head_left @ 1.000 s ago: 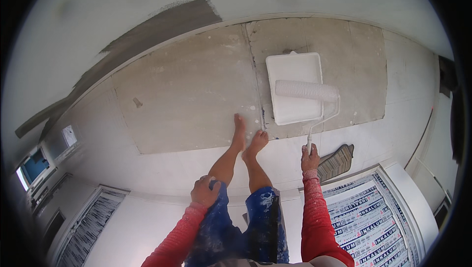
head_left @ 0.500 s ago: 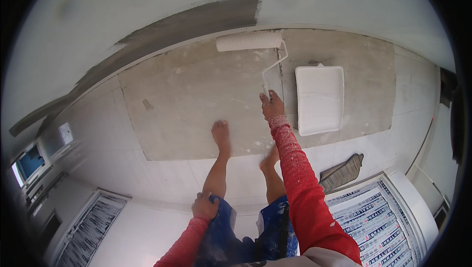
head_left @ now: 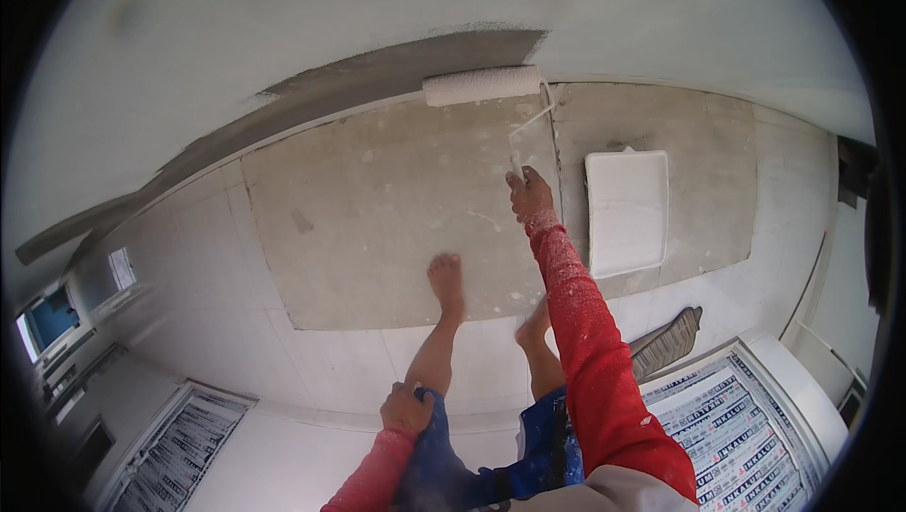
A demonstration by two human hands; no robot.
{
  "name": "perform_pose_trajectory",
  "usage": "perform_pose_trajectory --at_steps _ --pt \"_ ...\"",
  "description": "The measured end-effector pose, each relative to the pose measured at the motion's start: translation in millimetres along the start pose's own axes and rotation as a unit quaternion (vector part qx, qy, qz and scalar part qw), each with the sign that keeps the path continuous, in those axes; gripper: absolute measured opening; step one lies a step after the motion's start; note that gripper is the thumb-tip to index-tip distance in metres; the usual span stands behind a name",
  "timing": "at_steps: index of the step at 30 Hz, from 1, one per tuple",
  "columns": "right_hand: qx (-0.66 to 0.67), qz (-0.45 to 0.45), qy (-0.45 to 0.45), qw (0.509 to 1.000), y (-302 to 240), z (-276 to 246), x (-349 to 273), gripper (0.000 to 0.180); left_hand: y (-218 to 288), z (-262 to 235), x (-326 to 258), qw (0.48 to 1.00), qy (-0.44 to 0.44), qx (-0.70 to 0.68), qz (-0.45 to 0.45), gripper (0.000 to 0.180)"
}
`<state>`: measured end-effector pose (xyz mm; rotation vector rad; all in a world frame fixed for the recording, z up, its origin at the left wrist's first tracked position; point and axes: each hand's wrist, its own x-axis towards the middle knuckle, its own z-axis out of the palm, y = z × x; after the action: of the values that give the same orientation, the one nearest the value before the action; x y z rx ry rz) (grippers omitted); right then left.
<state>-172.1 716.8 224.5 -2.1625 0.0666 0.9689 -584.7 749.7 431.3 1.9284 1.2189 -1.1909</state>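
Observation:
My right hand (head_left: 531,196) is closed around the handle of a paint roller (head_left: 481,85), its arm reaching forward in a paint-spattered red sleeve. The fluffy white roller cover lies sideways by the foot of the wall, below an unpainted grey strip (head_left: 415,59). Whether it touches the wall or hangs just off it, I cannot tell. To the right of that hand a white paint tray (head_left: 628,210) rests on the floor covering, holding white paint. My left hand (head_left: 406,408) leans on my left knee at the hem of my blue shorts, holding nothing, its fingers lying over the leg.
A grey-brown protective sheet (head_left: 377,219) spotted with white covers the floor along the wall. My bare feet stand at its near edge. A folded striped mat (head_left: 665,342) lies at right, beside a door or window frame (head_left: 741,418) covered in printed film. Pale tiles surround the sheet.
My view has shifted, so wall, tray and feet appear lower and further right. The roller has moved nearer the grey strip at the wall's base. My left hand stays on the knee.

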Motion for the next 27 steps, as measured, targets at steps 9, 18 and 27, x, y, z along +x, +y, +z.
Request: perform_pose_trajectory --at_steps 9,18,27 --pt "0.027 -0.115 0.079 0.990 -68.5 -61.0 -111.5 0.032 9.1 -2.6 -6.4 1.000 0.010 -0.011 0.018 0.043" --pt "-0.002 -0.209 0.119 0.971 -174.2 -126.1 -223.0 0.038 -34.6 -5.9 -23.1 0.966 0.126 -0.223 0.020 0.044" --pt "0.031 -0.305 0.154 0.939 -293.4 -177.0 -321.3 0.039 -100.7 -54.4 -85.2 0.963 0.167 -0.209 -0.035 0.047"
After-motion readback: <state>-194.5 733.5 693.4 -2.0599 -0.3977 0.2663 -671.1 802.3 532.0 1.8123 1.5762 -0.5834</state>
